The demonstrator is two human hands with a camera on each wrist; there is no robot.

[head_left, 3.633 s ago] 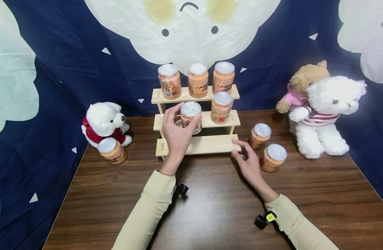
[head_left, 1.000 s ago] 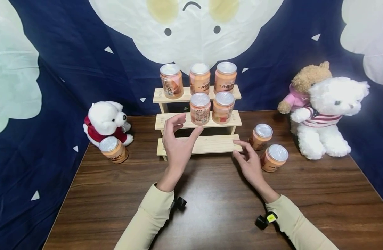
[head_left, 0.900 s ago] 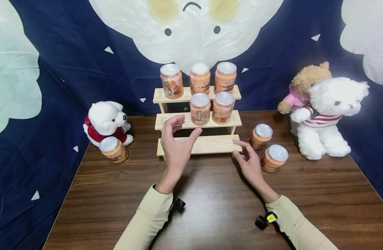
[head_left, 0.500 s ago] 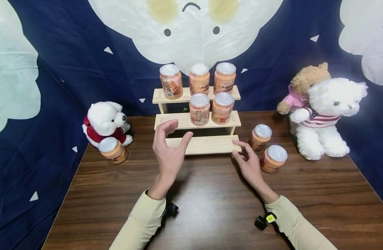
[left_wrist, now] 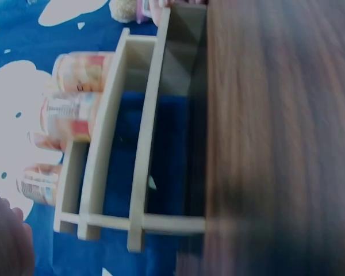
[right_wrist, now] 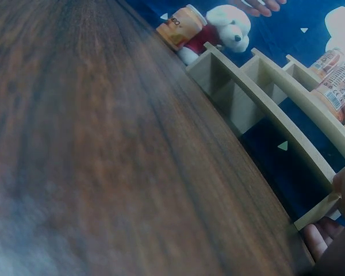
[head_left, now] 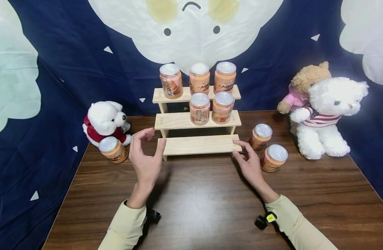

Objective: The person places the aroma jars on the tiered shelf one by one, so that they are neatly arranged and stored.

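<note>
A three-tier wooden display shelf stands at the back of the table. Three orange canned-fruit jars with silver lids, one of them a jar at the left, line its top tier. On the middle tier a jar and another jar sit side by side. My left hand is in the air between the shelf and a jar on the table, thumb and fingers spread, holding nothing. With my right hand I grip the lowest tier's right end; in the right wrist view the fingers wrap its end.
Two more jars, a rear jar and a front jar, stand right of my right hand. A white plush dog sits at left; a white plush bear and a brown bear sit at right. A blue curtain hangs behind.
My left hand has let go of the jar, now standing on the middle tier, and has moved left and down toward the jar by the plush dog. My right hand has stayed put.
</note>
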